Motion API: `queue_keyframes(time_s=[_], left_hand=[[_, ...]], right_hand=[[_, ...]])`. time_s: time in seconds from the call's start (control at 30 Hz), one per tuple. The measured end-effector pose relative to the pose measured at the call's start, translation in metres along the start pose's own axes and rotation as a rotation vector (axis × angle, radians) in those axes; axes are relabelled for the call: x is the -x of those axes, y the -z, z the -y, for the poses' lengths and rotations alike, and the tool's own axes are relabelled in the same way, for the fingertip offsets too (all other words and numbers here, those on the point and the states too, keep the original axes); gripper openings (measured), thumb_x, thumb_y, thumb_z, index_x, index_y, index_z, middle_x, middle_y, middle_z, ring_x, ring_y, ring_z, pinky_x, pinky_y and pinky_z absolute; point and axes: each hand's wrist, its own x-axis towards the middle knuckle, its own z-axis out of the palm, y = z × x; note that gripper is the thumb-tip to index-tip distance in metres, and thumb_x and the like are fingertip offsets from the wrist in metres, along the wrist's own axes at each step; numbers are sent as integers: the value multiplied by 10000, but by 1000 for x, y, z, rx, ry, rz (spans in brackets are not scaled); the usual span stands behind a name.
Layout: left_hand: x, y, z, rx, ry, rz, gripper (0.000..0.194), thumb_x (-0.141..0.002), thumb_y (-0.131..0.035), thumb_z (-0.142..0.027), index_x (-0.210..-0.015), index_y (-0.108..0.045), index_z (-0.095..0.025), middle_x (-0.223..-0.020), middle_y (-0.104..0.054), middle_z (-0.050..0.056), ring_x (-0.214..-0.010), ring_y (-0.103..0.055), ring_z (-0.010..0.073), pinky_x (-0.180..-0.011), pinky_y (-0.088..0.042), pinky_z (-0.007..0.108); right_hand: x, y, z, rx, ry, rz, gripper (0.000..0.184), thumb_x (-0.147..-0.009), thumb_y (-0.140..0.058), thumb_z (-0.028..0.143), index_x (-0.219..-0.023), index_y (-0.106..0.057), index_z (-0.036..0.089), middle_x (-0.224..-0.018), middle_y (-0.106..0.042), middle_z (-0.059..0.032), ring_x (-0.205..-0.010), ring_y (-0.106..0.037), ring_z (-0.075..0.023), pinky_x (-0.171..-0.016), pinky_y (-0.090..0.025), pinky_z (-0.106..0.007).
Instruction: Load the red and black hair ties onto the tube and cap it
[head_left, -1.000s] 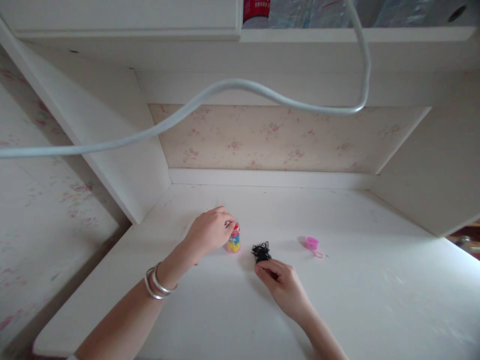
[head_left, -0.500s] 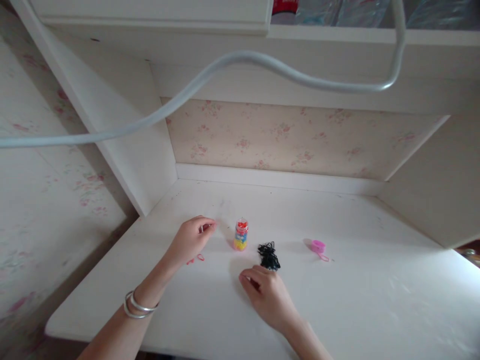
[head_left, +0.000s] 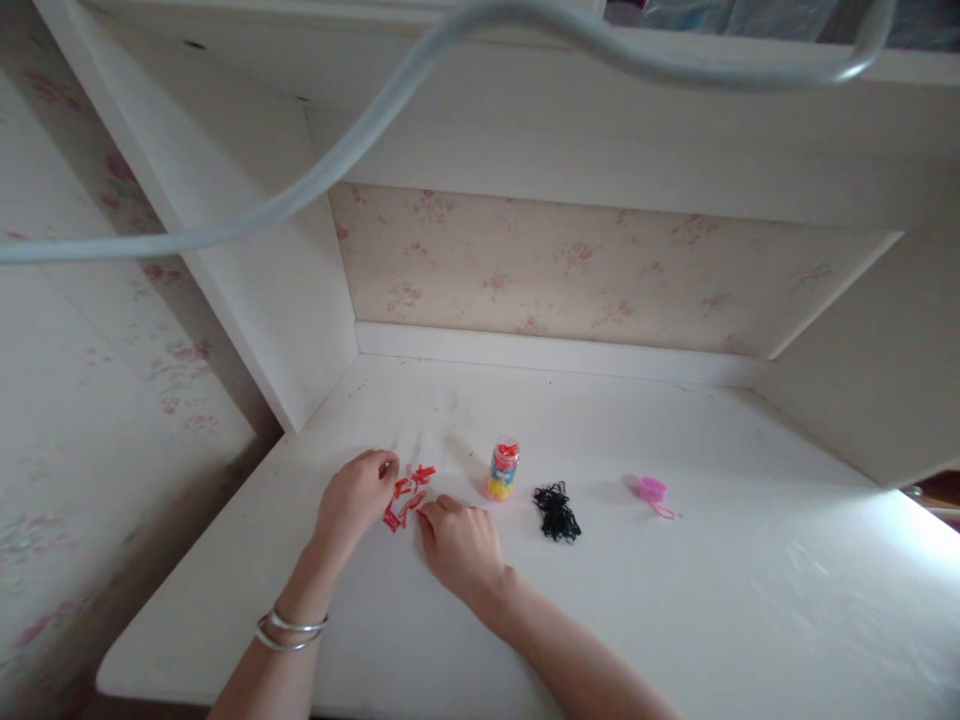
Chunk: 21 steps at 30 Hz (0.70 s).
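Note:
A loose pile of small red hair ties (head_left: pixel 409 494) lies on the white desk between my two hands. My left hand (head_left: pixel 360 492), two silver bangles on its wrist, rests at the pile's left side with its fingers curled together; what they hold, if anything, is hidden. At the pile's lower right edge my right hand (head_left: pixel 461 548) pinches at a red hair tie. A small clear jar (head_left: pixel 503 468) with red and yellow contents stands upright and uncapped just beyond my right hand. Right of it sits a heap of black hair ties (head_left: pixel 557 513).
A pink lid (head_left: pixel 651 489) with a pink loop lies farther right on the desk (head_left: pixel 675 600). A thick pale cable (head_left: pixel 360 140) crosses in front of the overhead shelf. Side panels and a floral back wall (head_left: pixel 525 265) enclose the desk.
My right hand has moved left from beside the black heap to the red hair ties. My left hand has drawn back slightly left, uncovering the red pile. The view has tilted down.

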Motion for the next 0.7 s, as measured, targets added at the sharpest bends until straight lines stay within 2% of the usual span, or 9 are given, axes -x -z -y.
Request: queue_keyframes(time_s=[0.1,0.2,0.27,0.33,0.5,0.6,0.7], left_hand=[[3,2,3,-78,18,45,240,-870,-432,-321,-894,-665,-271,-998,-712,29,-847,-657,201,-719,-439,270],[6,4,5,-57,14,142,219,-852,-468,-348,-845,-672,-269,-956,-717,29,-847,-654,199,-709,-427,260],[7,5,6,-34,29,190,220,-836,-495,-398,-840,-674,-270,-939,-716,29,-829,-652,201,-695,-424,261],[8,5,8,-29,48,187,234,-823,-507,-429,-857,-672,-267,-951,-710,35,-813,-649,202,-690,-423,267],[11,3,7,-45,36,173,230,-831,-490,-387,-863,-685,-271,-973,-691,43,-803,-646,199,-689,-416,274],[11,2,5,-61,22,200,230,-835,-482,-348,-835,-700,-276,-973,-683,43,-768,-645,195,-659,-409,277],[11,0,5,-66,17,203,236,-842,-483,-335,-858,-711,-277,-982,-680,48,-791,-648,198,-675,-416,279]], right_hand=[[4,-1,-1,3,-27,-25,282,-947,-386,267,-905,-661,221,-890,-693,-31,-705,-648,-163,-579,-391,-234],[13,9,-3,-44,-38,-73,265,-937,-420,279,-862,-669,228,-849,-689,-21,-671,-634,-154,-554,-364,-228],[19,22,-6,-120,-40,-122,260,-933,-435,284,-867,-683,240,-818,-684,-17,-657,-619,-143,-564,-361,-225],[25,39,-12,-216,-51,-191,278,-938,-429,298,-883,-696,240,-791,-678,-22,-631,-593,-130,-585,-370,-224],[27,85,-43,-383,-124,-415,317,-922,-444,378,-889,-709,206,-733,-656,-35,-594,-532,-129,-584,-382,-237],[20,103,-61,-372,-157,-468,311,-892,-473,388,-875,-721,202,-696,-646,-28,-567,-509,-131,-569,-385,-244],[12,110,-71,-326,-158,-465,302,-880,-487,385,-859,-726,202,-671,-636,-17,-564,-512,-131,-578,-388,-247]])
